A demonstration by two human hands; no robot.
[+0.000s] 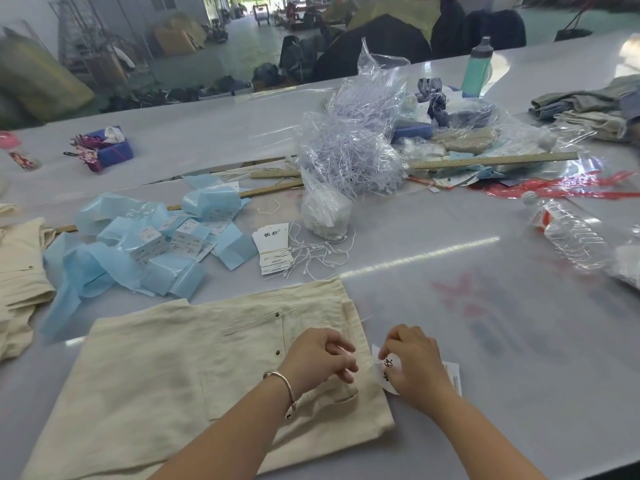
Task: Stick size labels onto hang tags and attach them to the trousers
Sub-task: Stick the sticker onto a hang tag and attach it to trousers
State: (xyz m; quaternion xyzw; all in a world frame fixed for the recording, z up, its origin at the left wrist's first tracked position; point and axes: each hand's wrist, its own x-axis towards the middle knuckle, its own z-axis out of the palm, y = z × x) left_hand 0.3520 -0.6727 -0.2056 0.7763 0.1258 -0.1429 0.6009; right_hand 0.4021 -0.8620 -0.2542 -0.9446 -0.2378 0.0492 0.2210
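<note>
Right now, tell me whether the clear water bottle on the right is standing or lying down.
Lying down. The clear water bottle rests on its side on the table, white cap pointing toward the far left.

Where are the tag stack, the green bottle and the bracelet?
tag stack [272,249]: head view, on the top tag's face.
green bottle [477,72]: head view, mid-body.
bracelet [284,379]: head view, band on the left wrist.

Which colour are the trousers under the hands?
Cream, off-white trousers; the head view shows it.
</note>
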